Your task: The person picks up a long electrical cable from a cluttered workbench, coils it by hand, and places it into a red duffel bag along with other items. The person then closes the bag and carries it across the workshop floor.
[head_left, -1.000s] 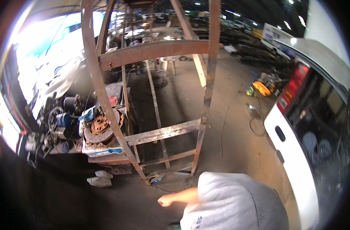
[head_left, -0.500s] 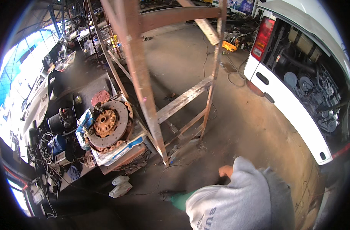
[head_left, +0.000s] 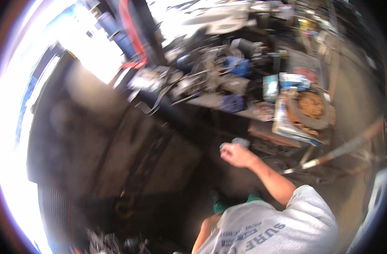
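Below the near edge of the bench, right hand extended over the floor, fingers seemingly curled; blur, so cannot tell whether it grips anything. Left hand low beside the shirt, well apart from the right; its fingers unclear. Pale container just beyond the right hand, partly hidden by it, off the bench's near edge; contact cannot be told. Long axis of the visible part runs roughly left to right; which end is the neck, not resolved.

Versus half a second earlier: view swung left. Rusty brake disc, at the bench's right end, now upper right instead of left of centre. Metal frame moved from mid-view to the right side; right arm reaches farther out; left forearm newly visible.
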`<state>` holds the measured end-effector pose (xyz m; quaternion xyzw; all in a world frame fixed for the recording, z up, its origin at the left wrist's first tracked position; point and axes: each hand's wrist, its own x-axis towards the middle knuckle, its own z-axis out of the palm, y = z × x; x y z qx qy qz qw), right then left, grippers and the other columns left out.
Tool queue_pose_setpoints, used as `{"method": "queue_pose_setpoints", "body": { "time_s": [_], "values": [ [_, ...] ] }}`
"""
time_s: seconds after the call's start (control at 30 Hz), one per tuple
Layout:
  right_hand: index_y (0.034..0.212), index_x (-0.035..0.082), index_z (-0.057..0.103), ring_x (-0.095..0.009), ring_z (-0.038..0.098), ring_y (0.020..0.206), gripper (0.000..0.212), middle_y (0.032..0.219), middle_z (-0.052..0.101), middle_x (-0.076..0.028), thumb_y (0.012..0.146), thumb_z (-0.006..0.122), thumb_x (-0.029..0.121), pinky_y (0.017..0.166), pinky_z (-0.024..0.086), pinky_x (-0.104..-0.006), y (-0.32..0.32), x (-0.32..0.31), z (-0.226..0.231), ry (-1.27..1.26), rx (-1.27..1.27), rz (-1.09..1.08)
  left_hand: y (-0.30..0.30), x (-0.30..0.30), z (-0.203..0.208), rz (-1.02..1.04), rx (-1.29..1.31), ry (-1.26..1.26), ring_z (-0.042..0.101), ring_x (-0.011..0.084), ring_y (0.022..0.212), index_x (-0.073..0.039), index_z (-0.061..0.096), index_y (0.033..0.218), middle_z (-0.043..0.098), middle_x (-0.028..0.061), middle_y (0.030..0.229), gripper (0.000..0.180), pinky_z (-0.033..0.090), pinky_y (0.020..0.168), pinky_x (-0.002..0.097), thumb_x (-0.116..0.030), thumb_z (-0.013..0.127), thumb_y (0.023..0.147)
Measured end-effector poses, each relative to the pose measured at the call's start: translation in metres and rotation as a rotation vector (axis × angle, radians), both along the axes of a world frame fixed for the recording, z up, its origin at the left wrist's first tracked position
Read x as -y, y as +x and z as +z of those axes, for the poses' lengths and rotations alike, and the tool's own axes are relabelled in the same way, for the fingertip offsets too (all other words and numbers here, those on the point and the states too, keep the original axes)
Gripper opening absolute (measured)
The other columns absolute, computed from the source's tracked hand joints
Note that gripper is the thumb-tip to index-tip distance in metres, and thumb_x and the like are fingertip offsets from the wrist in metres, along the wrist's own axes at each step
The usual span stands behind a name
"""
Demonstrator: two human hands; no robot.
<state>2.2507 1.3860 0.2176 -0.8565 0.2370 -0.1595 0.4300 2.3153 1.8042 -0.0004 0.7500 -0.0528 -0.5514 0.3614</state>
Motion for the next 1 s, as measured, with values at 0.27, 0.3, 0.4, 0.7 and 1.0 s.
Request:
{"method": "queue_pose_setpoints", "body": {
  "time_s": [0.27,0.3,0.4,0.7,1.0],
  "values": [
    [0.099,0.002,0.065,-0.012,0.062,0.074,0.021,0.08,0.065,-0.005,0.099,0.068,0.022,0.068,0.052,-0.0294,0.163,-0.046,0.118,-0.007,0.259,0.036,0.103,-0.074,0.023,0.327,0.013,0.067,0.066,0.0329,0.116,-0.006,0.038,0.155,0.062,0.0177,0.138,0.071,0.057,0.089,0.0447,-0.04,0.066,0.099],
    [0.099,0.002,0.064,-0.01,0.06,0.074,0.022,0.08,0.064,-0.004,0.099,0.068,0.023,0.067,0.051,-0.0285,0.176,-0.039,0.131,0.003,0.278,-0.018,0.112,-0.078,0.021,0.341,0.01,0.077,0.066,0.0328,0.116,-0.006,0.039,0.155,0.062,0.0176,0.138,0.071,0.057,0.089,0.0447,-0.04,0.066,0.099],
    [0.098,0.002,0.064,-0.01,0.058,0.071,0.023,0.078,0.063,-0.004,0.099,0.068,0.024,0.066,0.05,-0.0286,0.2,-0.008,0.164,0.026,0.258,-0.149,0.141,-0.083,0.022,0.327,-0.001,0.111,0.066,0.0326,0.116,-0.006,0.039,0.155,0.063,0.0175,0.138,0.072,0.057,0.089,0.0446,-0.041,0.066,0.098],
    [0.097,0.002,0.064,-0.011,0.06,0.071,0.022,0.078,0.065,-0.005,0.098,0.069,0.023,0.068,0.051,-0.0309,0.216,0.077,0.113,-0.047,0.245,-0.288,0.215,-0.014,0.016,0.225,0.016,0.094,0.066,0.0317,0.115,-0.007,0.04,0.155,0.063,0.0173,0.138,0.073,0.056,0.09,0.0444,-0.042,0.067,0.097],
    [0.101,0.003,0.061,-0.019,0.063,0.073,0.025,0.08,0.066,-0.009,0.095,0.07,0.025,0.069,0.052,-0.0357,0.294,0.196,0.079,-0.102,0.238,-0.181,0.24,0.051,0.043,0.209,0.037,0.098,0.066,0.0309,0.115,-0.007,0.041,0.155,0.064,0.017,0.137,0.075,0.056,0.091,0.0442,-0.044,0.068,0.096]
  ]
}}
